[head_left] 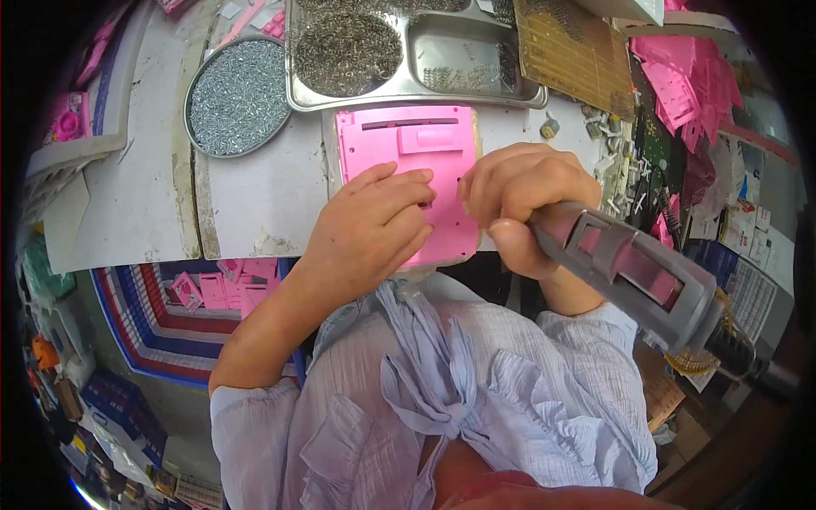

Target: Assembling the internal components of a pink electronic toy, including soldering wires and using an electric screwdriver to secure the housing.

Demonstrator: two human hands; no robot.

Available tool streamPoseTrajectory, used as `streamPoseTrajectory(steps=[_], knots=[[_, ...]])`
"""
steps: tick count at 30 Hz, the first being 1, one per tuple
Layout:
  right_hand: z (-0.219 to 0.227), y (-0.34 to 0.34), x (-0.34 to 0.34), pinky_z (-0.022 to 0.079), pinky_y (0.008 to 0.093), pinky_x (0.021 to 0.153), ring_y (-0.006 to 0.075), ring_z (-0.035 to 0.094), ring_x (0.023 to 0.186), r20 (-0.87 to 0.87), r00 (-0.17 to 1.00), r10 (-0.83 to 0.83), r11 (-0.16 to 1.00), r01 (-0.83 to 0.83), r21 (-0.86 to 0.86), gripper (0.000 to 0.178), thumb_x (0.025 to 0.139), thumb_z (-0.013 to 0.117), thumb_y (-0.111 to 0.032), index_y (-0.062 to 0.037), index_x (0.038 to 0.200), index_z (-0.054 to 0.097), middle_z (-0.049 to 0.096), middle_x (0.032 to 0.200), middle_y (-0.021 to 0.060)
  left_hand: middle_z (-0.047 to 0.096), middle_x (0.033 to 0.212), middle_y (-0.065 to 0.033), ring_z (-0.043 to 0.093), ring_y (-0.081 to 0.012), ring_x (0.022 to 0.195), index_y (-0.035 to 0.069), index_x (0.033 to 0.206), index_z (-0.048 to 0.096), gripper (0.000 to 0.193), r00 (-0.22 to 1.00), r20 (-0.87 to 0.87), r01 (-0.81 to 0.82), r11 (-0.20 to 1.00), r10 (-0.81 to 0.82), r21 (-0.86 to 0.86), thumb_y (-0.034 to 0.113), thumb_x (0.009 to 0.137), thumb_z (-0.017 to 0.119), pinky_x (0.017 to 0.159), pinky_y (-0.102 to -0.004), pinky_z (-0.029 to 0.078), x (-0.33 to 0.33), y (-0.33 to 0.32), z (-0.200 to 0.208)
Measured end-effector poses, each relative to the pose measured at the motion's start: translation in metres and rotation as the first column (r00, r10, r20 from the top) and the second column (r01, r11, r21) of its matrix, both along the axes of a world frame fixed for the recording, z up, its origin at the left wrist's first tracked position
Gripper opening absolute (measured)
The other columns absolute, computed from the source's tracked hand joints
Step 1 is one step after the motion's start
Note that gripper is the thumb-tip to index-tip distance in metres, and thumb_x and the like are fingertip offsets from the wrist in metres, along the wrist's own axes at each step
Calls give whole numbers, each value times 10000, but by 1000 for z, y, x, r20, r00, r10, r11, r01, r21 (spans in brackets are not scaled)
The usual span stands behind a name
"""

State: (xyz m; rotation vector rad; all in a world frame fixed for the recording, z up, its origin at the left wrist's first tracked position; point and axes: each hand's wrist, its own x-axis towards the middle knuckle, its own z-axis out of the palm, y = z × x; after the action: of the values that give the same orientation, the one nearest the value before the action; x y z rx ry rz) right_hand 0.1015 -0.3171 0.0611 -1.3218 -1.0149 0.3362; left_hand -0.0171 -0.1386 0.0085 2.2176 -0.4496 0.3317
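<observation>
A pink plastic panel (446, 229) with slots, small holes and a raised rectangular block lies in front of me at the table's near edge. My left hand (365, 221) rests on its left half, fingers spread over the surface near a dark opening. In my right hand (527, 195) is a dark grey electric screwdriver (633, 272), gripped near its front end beside the panel's right edge. Its body slants toward the lower right, where a coiled cord comes off the back. The bit is hidden behind my fingers.
Beyond the panel stands a divided metal tray (416, 98) of small metal parts. A round dish (238, 98) of silvery screws sits left of it. Brown cardboard (578, 51) and loose small parts lie right. A striped crate (161, 340) below holds pink pieces.
</observation>
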Motion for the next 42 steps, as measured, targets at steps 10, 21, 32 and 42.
streamPoseTrajectory(steps=[10, 21, 32, 42], knots=[[-14, 29, 63, 381, 347, 510, 138, 398, 491, -141, 987, 76, 988, -56, 140, 254, 981, 644, -151, -84, 826, 454, 502, 591, 61, 697, 1136, -87, 663, -269, 1193, 46, 795, 574, 180, 1000, -27, 3, 1000, -3, -14, 89, 834, 744, 1031, -467, 496, 0, 0, 3], [26, 34, 51, 422, 333, 514, 113, 422, 512, -157, 978, 141, 964, -99, 248, 208, 972, 651, -217, -91, 1119, 575, 484, 606, 8, 721, 1146, -97, 676, -273, 1176, 60, 873, 625, 136, 998, -14, -68, 988, 67, -137, 62, 830, 754, 1054, -463, 483, -8, -2, -4], [50, 54, -6, 428, 284, 481, 113, 466, 508, -292, 879, 376, 916, -307, 256, 292, 984, 692, -360, -130, 1031, 520, 508, 617, -25, 769, 1004, -58, 739, -214, 976, 86, 973, 699, 184, 948, -58, -318, 916, 313, -246, 51, 813, 782, 1154, -538, 349, -26, 17, 12], [22, 98, 26, 387, 335, 528, 128, 396, 510, -131, 949, 286, 933, -245, 263, 159, 1022, 528, -221, -102, 1123, 561, 420, 588, -18, 687, 1096, -20, 630, -214, 1090, 113, 976, 733, 182, 748, 210, -664, 708, 630, 239, 167, 813, 790, 1080, -530, 332, -2, 108, 5]])
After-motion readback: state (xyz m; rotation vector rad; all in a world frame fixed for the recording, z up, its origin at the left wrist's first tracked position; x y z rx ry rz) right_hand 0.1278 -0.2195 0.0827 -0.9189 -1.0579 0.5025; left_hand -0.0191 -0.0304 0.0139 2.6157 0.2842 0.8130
